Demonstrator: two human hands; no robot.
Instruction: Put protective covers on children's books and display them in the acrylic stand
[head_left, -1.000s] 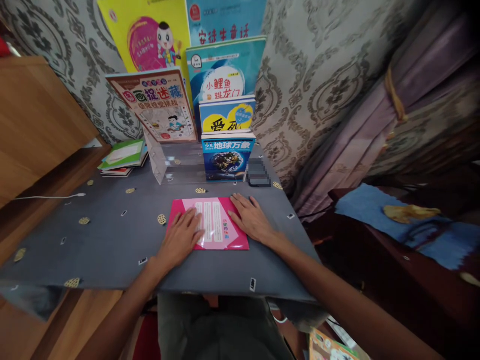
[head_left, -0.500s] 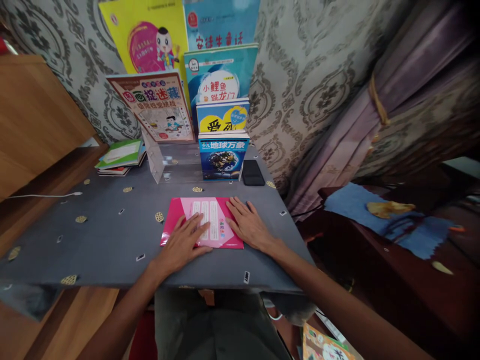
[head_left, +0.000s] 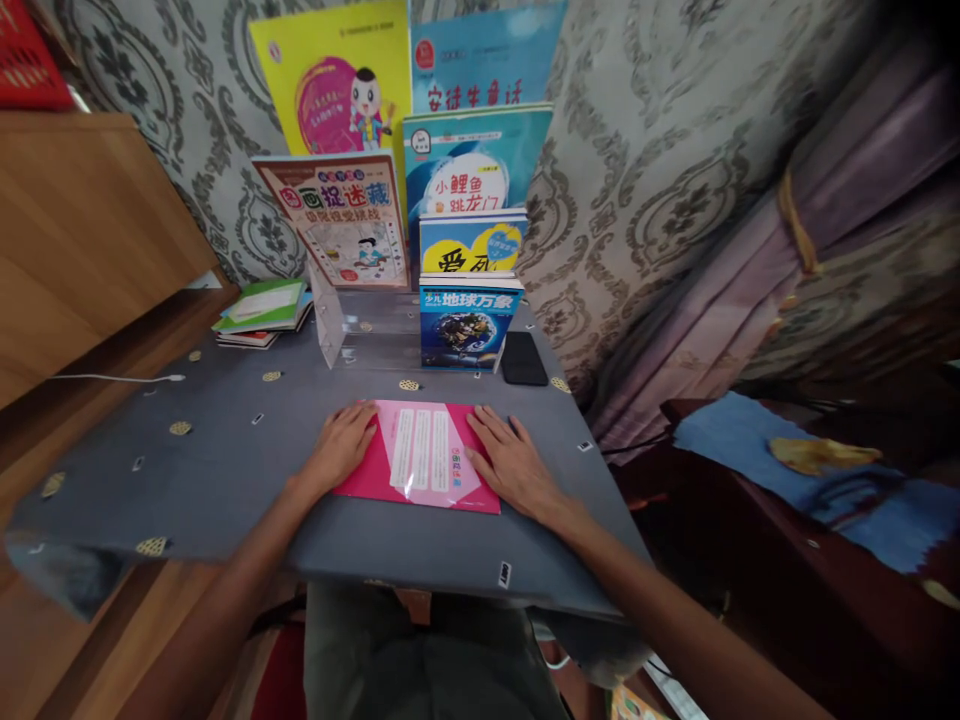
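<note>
A pink book [head_left: 424,455] lies flat on the table, with white text panels and a lighter pink shape on its cover. My left hand [head_left: 343,445] rests over its left edge, palm down, fingers stretched toward the upper left corner. On the right edge lies my right hand [head_left: 514,465], its fingers flat and a little apart. Neither hand is wrapped round the book; the undersides of both are hidden.
Behind the book, a clear acrylic stand [head_left: 328,320] holds several upright books, an earth-cover book [head_left: 466,325] in front. A black phone [head_left: 524,358] lies right of it. Stacked books [head_left: 262,308] and a white cable [head_left: 120,378] are at the left.
My left hand has slid from the middle of the pink cover to its left edge, uncovering the text panels. My right hand stays on the right edge. The view has shifted slightly left.
</note>
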